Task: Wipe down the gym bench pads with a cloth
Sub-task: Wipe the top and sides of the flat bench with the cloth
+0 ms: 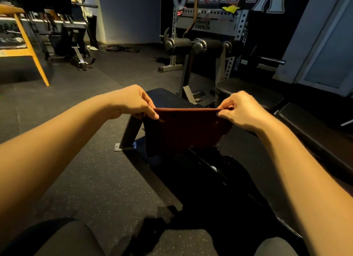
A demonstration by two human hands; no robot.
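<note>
**Head view: cloth held spread over the bench.** Your left hand [133, 103] and right hand [242, 112] each pinch one top corner of the cloth [187, 128] between thumb and curled fingers. Its upper edge is drawn taut between them. The dark red cloth hangs flat from that edge, in the air in front of you and above the bench. It hides part of the pad [164, 97], whose far end shows just beyond your left hand. Whether the lower hem touches anything cannot be told, since the area below it lies in deep shadow. Under your left hand, a frame leg [129, 133] slopes down to a foot plate on the speckled floor [86, 170]. To your right stands a second bench [252, 92] with black pads. Behind it is a rack [210, 24] carrying rollers [191, 45], with a yellow rag [231, 8] on top. A wooden table [28, 45] stands far left.
</note>
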